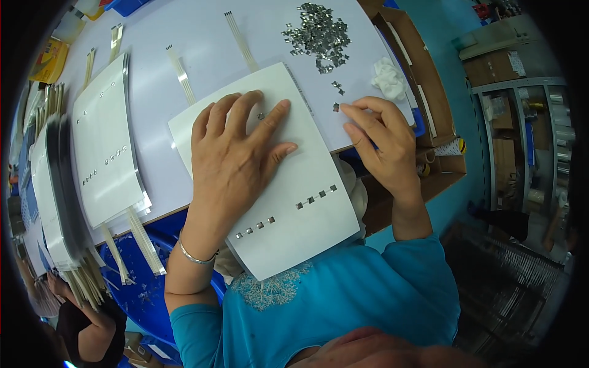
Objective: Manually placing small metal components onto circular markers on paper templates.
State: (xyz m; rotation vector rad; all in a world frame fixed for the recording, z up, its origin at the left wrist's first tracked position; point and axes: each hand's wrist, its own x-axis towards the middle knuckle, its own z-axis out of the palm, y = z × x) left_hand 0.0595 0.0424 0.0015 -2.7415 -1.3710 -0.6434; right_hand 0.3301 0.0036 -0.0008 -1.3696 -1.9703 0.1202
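Far left, I list a stack of white sheets (46, 190); beside it, a studded white panel (101, 135). Across the upper frame, a pale table (199, 37). Centre: left hand (230, 159), fingers spread wide, resting on a white sheet (288, 230). Upper centre: metal pile (316, 34); below, small metal piece (335, 107) at the index fingertip of the right hand (386, 144), thumb parted, contact unclear to me. Upper right: crumpled white cloth (388, 78), cardboard box (438, 86), teal floor (478, 129), shelving (518, 81).

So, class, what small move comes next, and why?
Probably pinch the small squarish silver metallic piece: it is at the index fingertip of the right hand, whose thumb stands apart, while the left hand rests on the white rectangular sheet.
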